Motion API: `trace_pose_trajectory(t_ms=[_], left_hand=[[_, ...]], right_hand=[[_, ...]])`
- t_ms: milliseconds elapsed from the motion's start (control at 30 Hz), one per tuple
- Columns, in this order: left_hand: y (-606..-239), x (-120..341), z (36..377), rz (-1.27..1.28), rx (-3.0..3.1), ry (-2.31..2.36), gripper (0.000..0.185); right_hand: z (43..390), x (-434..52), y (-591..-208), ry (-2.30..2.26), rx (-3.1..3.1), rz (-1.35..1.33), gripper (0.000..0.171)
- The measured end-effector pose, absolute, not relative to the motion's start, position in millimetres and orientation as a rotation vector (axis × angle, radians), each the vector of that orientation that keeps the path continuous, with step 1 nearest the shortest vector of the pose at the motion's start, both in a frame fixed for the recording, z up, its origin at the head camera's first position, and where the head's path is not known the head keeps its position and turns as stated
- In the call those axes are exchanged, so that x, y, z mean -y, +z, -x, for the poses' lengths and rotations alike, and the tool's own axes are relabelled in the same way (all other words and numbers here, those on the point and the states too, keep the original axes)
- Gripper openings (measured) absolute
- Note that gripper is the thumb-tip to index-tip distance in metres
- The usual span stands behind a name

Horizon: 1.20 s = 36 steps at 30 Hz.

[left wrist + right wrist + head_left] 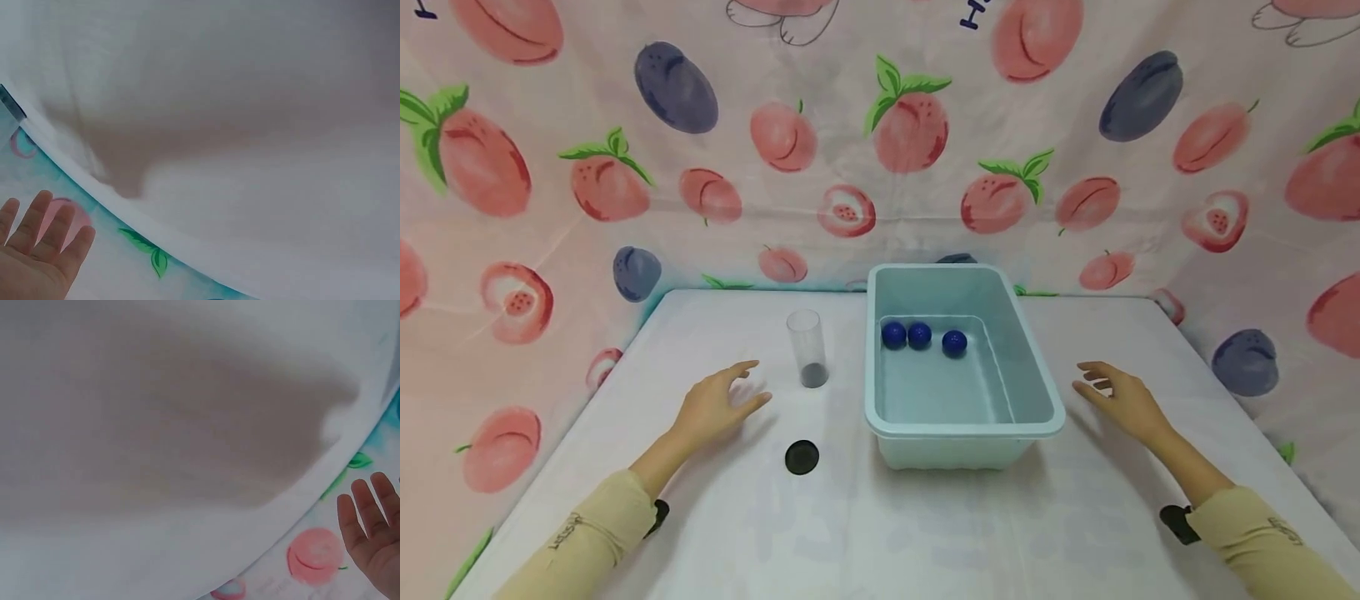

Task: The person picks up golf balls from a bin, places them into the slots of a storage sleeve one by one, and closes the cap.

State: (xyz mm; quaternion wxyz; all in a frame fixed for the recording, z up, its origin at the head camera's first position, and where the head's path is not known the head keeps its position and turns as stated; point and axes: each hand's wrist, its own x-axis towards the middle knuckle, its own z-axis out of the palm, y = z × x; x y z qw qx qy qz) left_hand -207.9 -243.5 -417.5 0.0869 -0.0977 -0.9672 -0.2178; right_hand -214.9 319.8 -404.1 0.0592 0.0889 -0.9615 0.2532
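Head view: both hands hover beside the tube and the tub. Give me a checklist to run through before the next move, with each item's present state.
1. Left hand free, fingers relaxed: ok.
2. Right hand free: ok.
3. Clear tube upright on the table: ok.
4. Black cap off, lying apart in front of the tube: ok.
5. Three blue balls inside the tub: ok.
6. What the dark patch at the tube's bottom is: cannot tell.

Left hand (31, 250) cropped, right hand (373, 528) cropped, wrist views blurred
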Motion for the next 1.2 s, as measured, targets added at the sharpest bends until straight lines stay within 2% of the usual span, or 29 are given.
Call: trace_pose_trajectory(t_ms=[233, 567, 800, 933, 1200], left_hand=[[-406.1, 228.1, 219.1, 0.293, 2.861, -0.701, 0.064], [-397.4, 205.2, 236.3, 0.253, 2.809, -0.855, 0.067], [-393.5, 194.5, 245.8, 0.148, 2.780, -1.073, 0.072], [-390.7, 188.3, 252.9, 0.113, 2.730, -1.219, 0.075], [-385.4, 177.2, 267.2, 0.149, 2.635, -1.534, 0.076]], right_hand=[[210.8, -312.8, -388.5, 0.976, 2.771, -0.279, 0.039], [209.4, -298.5, -367.3, 1.628, 2.685, -0.130, 0.051], [211.3, -292.9, -352.6, 2.159, 2.474, -0.060, 0.008], [212.7, -289.0, -344.0, 2.356, 2.351, -0.060, 0.014], [219.8, -285.8, -334.8, 2.359, 2.351, -0.089, 0.010]])
